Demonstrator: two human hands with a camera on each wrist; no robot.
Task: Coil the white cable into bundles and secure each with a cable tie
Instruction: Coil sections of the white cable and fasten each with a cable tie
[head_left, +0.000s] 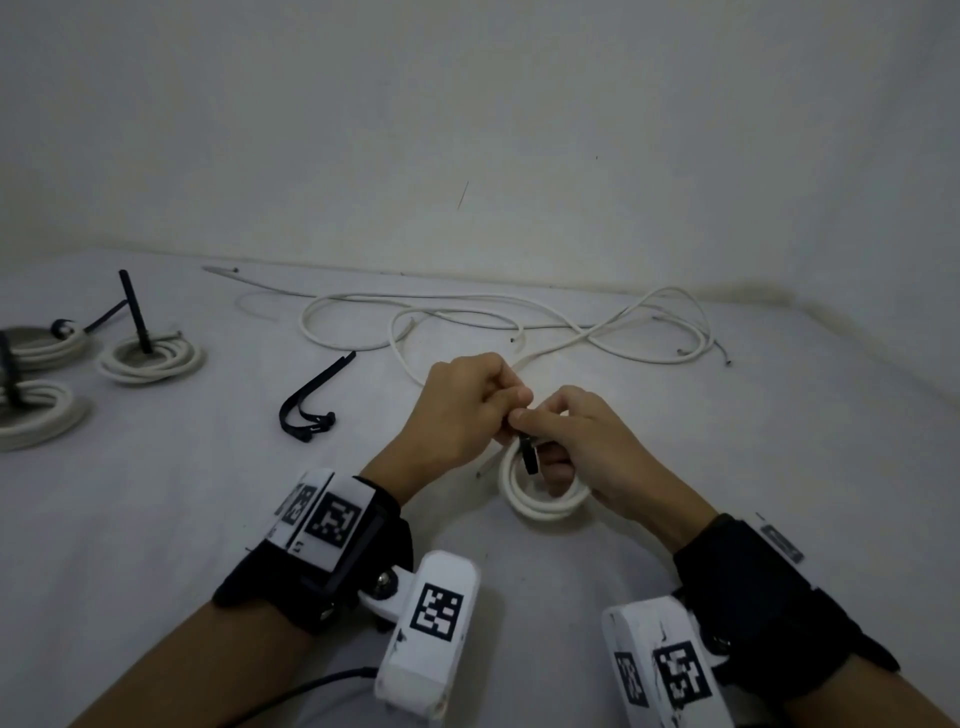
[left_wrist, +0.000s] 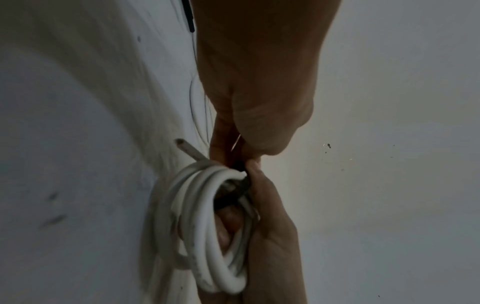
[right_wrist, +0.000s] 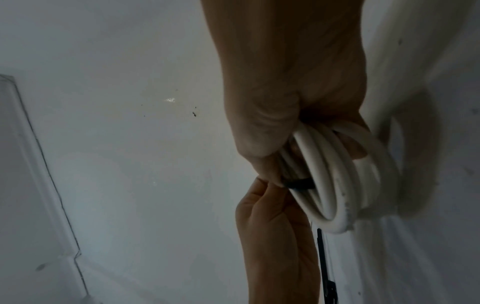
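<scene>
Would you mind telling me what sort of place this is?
Probably a plain room with a makeshift workspace: a bare white wall, a white cloth-covered surface, and tied cable bundles beside loose white cable.

White cable (head_left: 545, 499), black tie (head_left: 529, 452)

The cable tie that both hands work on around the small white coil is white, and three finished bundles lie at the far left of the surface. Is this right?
Not quite: the cable tie is black, not white, as the head view shows. Otherwise yes: the left hand and right hand both work on it at the small white coil, and three finished bundles lie at the far left.
</scene>
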